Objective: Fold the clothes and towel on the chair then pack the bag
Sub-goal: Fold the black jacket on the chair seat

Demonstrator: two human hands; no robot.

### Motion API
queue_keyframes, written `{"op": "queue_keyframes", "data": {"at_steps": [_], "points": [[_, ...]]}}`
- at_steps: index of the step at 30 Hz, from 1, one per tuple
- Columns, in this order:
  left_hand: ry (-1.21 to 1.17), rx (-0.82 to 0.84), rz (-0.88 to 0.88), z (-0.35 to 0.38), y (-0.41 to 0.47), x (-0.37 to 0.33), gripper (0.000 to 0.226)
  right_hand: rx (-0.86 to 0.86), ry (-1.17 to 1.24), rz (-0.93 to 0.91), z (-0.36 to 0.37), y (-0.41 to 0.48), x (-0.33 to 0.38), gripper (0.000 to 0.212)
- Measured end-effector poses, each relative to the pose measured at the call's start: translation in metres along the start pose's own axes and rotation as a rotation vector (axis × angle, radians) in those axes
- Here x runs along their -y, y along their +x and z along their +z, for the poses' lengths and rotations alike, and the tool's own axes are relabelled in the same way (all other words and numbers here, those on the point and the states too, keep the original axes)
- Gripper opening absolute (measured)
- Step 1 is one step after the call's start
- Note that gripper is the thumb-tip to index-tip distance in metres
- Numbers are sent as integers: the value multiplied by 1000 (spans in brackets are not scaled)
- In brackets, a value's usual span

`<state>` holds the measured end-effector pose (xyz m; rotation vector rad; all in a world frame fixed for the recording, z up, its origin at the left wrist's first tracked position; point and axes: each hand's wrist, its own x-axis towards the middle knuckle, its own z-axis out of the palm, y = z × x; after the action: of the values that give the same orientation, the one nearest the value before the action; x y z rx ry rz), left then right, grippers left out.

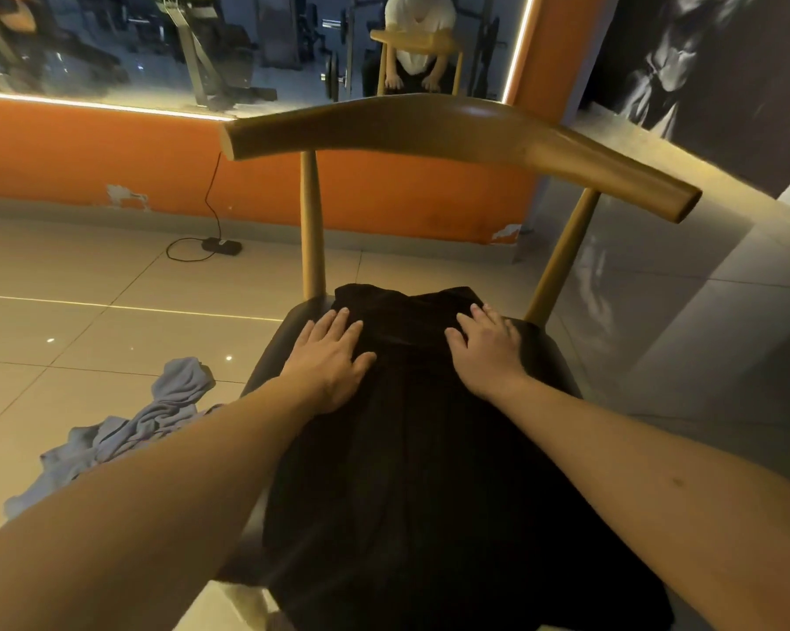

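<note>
Head view: both hands, L [331, 357] & R [486, 348], flat on black garment [411, 448], chair [452, 125].

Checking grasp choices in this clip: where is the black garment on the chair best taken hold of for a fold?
Probably by its two far corners, pinched from above on the near side. The black garment lies flat on the chair seat under the left hand and right hand, so only edges offer a pinch, and the backrest blocks the far side.

One wooden chair [429, 125], one black garment [407, 448], one grey-blue cloth [156, 412] on the floor [88, 275], two hands, left hand [334, 357] and right hand [489, 352], one adapter [222, 245] with cable, one mirror [111, 47]
</note>
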<state>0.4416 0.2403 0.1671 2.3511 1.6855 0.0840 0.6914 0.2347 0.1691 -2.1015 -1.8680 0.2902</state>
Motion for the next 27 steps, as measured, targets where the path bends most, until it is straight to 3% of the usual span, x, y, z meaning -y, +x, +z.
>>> {"op": "queue_keyframes", "data": {"at_steps": [6, 9, 13, 16, 21, 25, 27], "points": [[-214, -225, -123, 17, -128, -5, 57, -271, 306, -16, -31, -136, 7, 33], [-251, -269, -163, 28, -192, -10, 53, -313, 459, -21, -41, -204, 8, 27], [-337, -418, -270, 45, -254, -19, 21, -329, 570, 56, -24, -284, 6, 14], [-605, -283, -413, 61, -284, -24, 19, -251, 645, 250, -5, -325, 1, 8], [-753, -34, -482, 91, -290, -23, 47, -28, 772, 560, 36, -346, -18, 20], [-938, -12, -489, 99, -282, -35, 55, 111, 913, 566, 72, -345, -26, 47], [-1016, -20, -495, 103, -282, -42, 54, 148, 1006, 553, 74, -349, -17, 37]]}}
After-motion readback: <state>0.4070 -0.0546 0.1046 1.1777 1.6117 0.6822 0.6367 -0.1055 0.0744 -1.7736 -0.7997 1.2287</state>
